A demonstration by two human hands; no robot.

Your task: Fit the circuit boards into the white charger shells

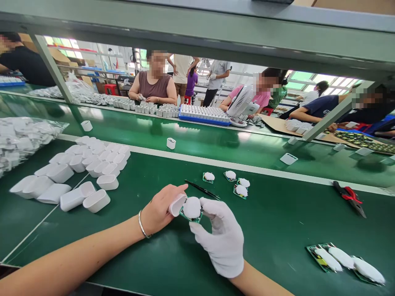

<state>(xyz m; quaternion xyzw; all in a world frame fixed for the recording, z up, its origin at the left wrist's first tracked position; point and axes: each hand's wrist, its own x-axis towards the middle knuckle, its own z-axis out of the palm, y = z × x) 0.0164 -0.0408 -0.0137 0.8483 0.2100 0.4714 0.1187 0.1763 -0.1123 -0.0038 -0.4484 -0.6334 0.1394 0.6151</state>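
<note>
My bare left hand (162, 207), with a bangle at the wrist, is closed around a white plastic housing (177, 205), its open end turned toward the right. In a white glove, my right hand (220, 234) pinches a green circuit board (187, 214) topped by a white puffy mass (192, 207). Board and housing are close together; whether they touch I cannot tell. Just behind the hands lie black tweezers (203, 190). Several similar boards (241, 190) rest beyond my right hand, and more boards (327, 260) lie at the right front.
Many white housings (100, 201) stand on the left of the green table (148, 263), beside a plastic bag of white parts (24, 139). Red-handled pliers (348, 197) lie at right. Single housings (171, 143) sit on the green belt (138, 133). Co-workers sit beyond, under a metal beam (197, 37).
</note>
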